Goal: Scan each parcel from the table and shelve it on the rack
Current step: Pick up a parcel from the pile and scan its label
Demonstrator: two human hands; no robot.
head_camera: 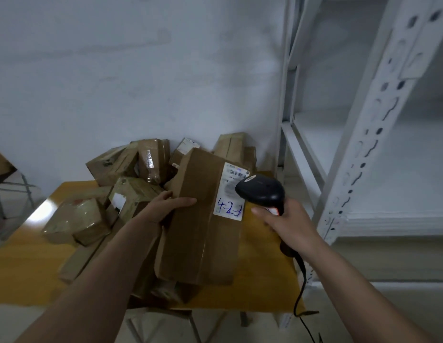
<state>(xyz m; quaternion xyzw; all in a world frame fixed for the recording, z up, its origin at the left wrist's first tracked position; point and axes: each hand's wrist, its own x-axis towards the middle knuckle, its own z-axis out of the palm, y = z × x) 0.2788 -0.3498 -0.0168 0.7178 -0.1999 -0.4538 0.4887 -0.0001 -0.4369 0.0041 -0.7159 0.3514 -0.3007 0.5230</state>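
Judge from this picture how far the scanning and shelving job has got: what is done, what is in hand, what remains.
Done: nothing shows as shelved; the visible rack shelves hold no parcels. In hand: the left hand holds a long brown parcel while the right hand grips the scanner over its label. Left: shelving this parcel, then the pile of parcels on the yellow table.

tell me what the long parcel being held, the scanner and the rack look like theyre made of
Long parcel: brown corrugated cardboard by the look, matte, with glossy clear tape strips and a white paper label.
Scanner: black moulded plastic, slight sheen on its rounded head.
Rack: probably steel painted white, judging by the punched slots in its upright.
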